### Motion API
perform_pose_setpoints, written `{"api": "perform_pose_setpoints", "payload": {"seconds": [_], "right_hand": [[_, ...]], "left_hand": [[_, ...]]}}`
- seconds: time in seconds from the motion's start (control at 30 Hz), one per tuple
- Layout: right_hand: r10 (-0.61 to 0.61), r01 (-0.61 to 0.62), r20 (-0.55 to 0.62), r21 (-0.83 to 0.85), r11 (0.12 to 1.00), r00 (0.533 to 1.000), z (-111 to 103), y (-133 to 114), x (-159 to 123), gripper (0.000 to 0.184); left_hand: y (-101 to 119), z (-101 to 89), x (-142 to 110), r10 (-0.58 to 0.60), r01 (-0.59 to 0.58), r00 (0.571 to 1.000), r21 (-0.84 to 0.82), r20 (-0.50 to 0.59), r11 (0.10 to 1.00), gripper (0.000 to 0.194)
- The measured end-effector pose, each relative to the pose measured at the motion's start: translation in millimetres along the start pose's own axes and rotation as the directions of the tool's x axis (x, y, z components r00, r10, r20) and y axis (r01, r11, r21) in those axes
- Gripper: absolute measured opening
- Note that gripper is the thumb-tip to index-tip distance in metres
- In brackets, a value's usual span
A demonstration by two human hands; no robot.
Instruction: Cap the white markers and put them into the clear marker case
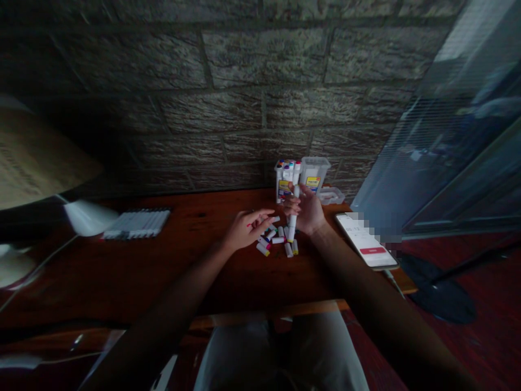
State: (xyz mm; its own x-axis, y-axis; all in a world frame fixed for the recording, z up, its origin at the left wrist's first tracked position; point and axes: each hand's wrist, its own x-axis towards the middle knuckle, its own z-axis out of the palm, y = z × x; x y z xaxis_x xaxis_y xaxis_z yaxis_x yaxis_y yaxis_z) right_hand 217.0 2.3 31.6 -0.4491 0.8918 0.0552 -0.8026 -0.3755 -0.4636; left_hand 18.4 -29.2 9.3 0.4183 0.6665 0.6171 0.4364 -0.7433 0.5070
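Note:
My right hand (308, 210) is wrapped round a white marker (292, 220), held nearly upright with a yellow band at its lower end. Just left of it, my left hand (251, 228) has its fingers closed at the tips on a small white marker cap (275, 219). Beneath both hands, several loose marker caps (278, 240) with coloured ends lie in a pile on the wooden table (195, 260). Behind the right hand stands a clear container (280, 195) filled with white markers with coloured ends. My right fingers partly cover it.
A second clear plastic container (319, 169) stands beside the first, with a clear lid (331, 195) at its right. A lit phone (362, 239) with a cable lies at the table's right edge. Further left are a row of white pens (138, 224) and a lamp (87, 217). A brick wall (228, 108) rises behind.

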Motion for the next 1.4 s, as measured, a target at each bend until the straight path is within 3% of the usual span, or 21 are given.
{"api": "perform_pose_setpoints", "payload": {"seconds": [0.1,0.2,0.53,0.9,1.13,1.4], "right_hand": [[-0.021,0.021,0.006,0.022,1.0,1.0,-2,-3,-3,0.035],[-0.023,0.023,0.02,0.001,1.0,1.0,-4,-3,-3,0.043],[-0.035,0.036,0.038,-0.008,0.999,0.999,-5,-1,-3,0.025],[-0.059,0.057,-0.023,-0.093,0.994,0.998,12,12,-6,0.028],[-0.209,0.203,-0.067,-0.093,0.975,0.976,2,11,0,0.03],[-0.198,0.199,0.022,-0.052,0.979,0.98,6,18,-1,0.025]], "left_hand": [[2,0.0,0,-0.001,0.001,1.0,0.01,-0.006,1.0,0.03],[2,0.0,1,0.005,-0.005,1.0,0.015,0.0,1.0,0.029],[2,0.1,1,0.01,-0.013,0.998,0.042,0.057,0.999,0.031],[5,-1.5,1,-0.011,0.01,0.999,0.021,0.053,1.0,0.033],[9,4.7,-1,-0.017,0.028,0.994,-0.096,0.112,0.995,0.028],[2,11.5,-2,-0.083,0.095,0.992,-0.136,0.095,0.986,0.033]]}}
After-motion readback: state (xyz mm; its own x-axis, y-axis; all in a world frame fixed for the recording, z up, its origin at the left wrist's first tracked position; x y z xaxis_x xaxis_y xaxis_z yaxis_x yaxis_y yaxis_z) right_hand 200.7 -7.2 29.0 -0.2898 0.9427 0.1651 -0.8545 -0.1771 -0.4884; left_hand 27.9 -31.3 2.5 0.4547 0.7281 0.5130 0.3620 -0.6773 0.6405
